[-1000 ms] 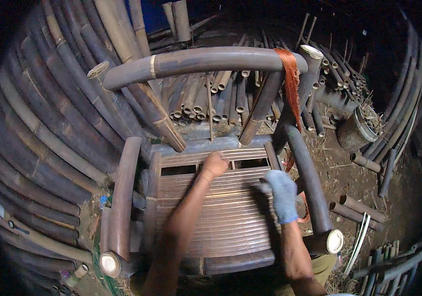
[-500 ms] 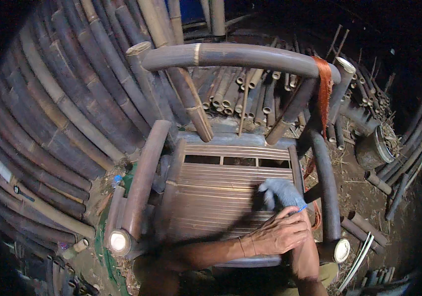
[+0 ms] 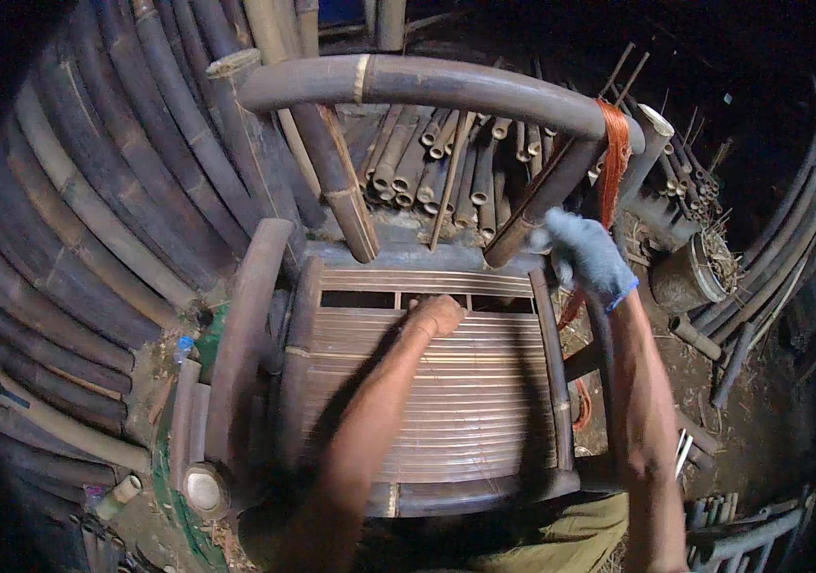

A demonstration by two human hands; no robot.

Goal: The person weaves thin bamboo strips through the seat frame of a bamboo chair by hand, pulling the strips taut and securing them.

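A dark bamboo chair (image 3: 427,494) stands before me, its seat made of narrow slats (image 3: 398,411). Bare and curled, my left hand (image 3: 438,315) rests on the seat at a gap between the slats near the back; its fingertips are hidden. To the right, my right hand (image 3: 591,256) wears a grey glove with a blue cuff and is raised by the chair's right rear support. Its thumb and fingers look apart, slightly blurred, with nothing visible between them. Beside it an orange strap (image 3: 615,158) hangs from the curved top rail (image 3: 455,88).
Thick dark bamboo poles (image 3: 93,220) lean along the left. Cut bamboo tubes (image 3: 427,172) are stacked behind the chair. On the right stand a bucket (image 3: 683,277) of scraps and more poles (image 3: 790,248). Green netting (image 3: 179,468) lies at the left.
My left hand has let go of the gloved right hand's cuff and moved forward to the seat gap. The right hand has risen away from the seat. The view has shifted slightly.
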